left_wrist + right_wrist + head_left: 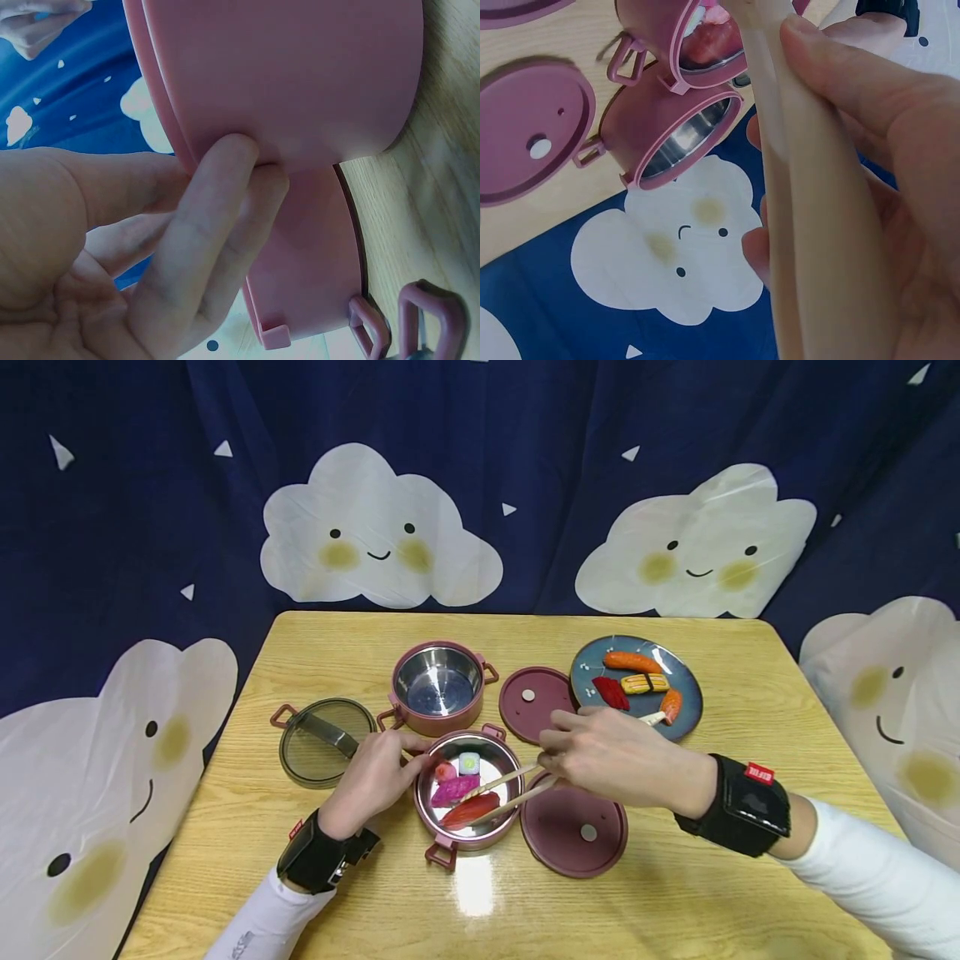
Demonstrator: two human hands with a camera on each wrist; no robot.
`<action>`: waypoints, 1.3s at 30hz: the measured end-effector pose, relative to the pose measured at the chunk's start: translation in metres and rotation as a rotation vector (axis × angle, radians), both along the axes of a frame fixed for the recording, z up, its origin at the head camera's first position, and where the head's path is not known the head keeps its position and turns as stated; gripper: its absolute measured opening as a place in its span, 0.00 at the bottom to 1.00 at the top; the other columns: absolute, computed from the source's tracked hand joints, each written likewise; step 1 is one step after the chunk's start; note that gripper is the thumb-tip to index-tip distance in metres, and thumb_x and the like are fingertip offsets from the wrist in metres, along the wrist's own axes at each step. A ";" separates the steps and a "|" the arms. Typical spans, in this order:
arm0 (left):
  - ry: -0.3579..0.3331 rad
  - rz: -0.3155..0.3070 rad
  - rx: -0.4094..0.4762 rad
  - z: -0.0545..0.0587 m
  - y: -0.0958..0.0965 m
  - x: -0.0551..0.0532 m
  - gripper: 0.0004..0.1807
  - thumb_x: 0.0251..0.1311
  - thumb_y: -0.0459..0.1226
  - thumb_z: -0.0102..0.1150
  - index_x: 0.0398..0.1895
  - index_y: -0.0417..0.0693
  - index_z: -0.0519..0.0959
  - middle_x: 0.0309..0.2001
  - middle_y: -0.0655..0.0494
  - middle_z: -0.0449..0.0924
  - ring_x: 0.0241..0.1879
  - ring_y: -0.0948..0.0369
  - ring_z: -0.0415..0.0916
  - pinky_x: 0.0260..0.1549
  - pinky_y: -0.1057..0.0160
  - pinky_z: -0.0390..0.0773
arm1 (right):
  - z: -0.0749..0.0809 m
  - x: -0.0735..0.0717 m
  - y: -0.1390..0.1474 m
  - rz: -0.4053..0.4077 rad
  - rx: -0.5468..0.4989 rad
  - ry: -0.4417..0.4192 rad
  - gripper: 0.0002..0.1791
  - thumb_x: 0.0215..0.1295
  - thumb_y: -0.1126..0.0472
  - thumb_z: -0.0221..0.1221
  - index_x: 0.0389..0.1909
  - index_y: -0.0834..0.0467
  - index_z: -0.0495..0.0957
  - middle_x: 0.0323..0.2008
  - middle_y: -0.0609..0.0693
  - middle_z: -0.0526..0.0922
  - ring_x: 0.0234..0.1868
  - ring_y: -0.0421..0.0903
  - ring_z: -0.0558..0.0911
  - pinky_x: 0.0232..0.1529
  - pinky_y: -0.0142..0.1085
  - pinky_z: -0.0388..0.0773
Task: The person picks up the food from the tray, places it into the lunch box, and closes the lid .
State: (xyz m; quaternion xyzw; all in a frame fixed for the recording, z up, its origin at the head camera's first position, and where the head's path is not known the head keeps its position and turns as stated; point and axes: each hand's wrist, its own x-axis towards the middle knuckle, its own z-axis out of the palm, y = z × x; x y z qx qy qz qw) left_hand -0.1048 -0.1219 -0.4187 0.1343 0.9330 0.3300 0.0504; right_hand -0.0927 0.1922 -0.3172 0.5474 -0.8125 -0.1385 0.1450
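A pink pot [480, 839] with a steel inside holds a red toy sushi piece [474, 810], a magenta piece [453, 790], a small round pinkish-red piece [445, 771] and a white roll with a green centre [468, 763]. My left hand [378, 777] pinches the pot's rim at its left side; in the left wrist view, two fingers [217, 202] press its outer wall. Gripped in my right hand [600, 756] are wooden tongs [510, 777], reaching into the pot from the right. Their tips lie over the red piece, one at each long side.
Behind stands a second pink pot [438, 724]. Left is a glass lid [327, 768] with a dark strap. Two maroon lids [573, 856], [536, 693] lie right of the pots. A blue plate [686, 672] at back right bears several toy sushi pieces.
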 end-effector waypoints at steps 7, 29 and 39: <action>0.002 -0.001 0.001 0.000 0.000 0.000 0.10 0.66 0.33 0.69 0.49 0.46 0.91 0.42 0.53 0.92 0.23 0.64 0.67 0.23 0.69 0.63 | -0.001 0.001 0.000 -0.004 -0.001 -0.001 0.08 0.58 0.49 0.76 0.29 0.44 0.86 0.26 0.40 0.76 0.30 0.42 0.67 0.28 0.30 0.65; 0.009 -0.008 0.001 0.001 0.000 -0.001 0.11 0.66 0.33 0.69 0.49 0.43 0.91 0.46 0.48 0.93 0.22 0.64 0.65 0.22 0.68 0.63 | 0.021 -0.001 0.029 -0.039 -0.119 -0.049 0.21 0.49 0.44 0.80 0.41 0.49 0.88 0.35 0.41 0.84 0.36 0.43 0.74 0.33 0.34 0.77; -0.012 0.001 -0.001 0.002 0.000 0.000 0.11 0.66 0.33 0.70 0.49 0.44 0.91 0.33 0.55 0.88 0.21 0.65 0.66 0.21 0.68 0.64 | 0.034 -0.007 0.066 -0.076 -0.220 -0.017 0.24 0.42 0.46 0.82 0.41 0.50 0.90 0.35 0.45 0.86 0.36 0.46 0.78 0.31 0.38 0.80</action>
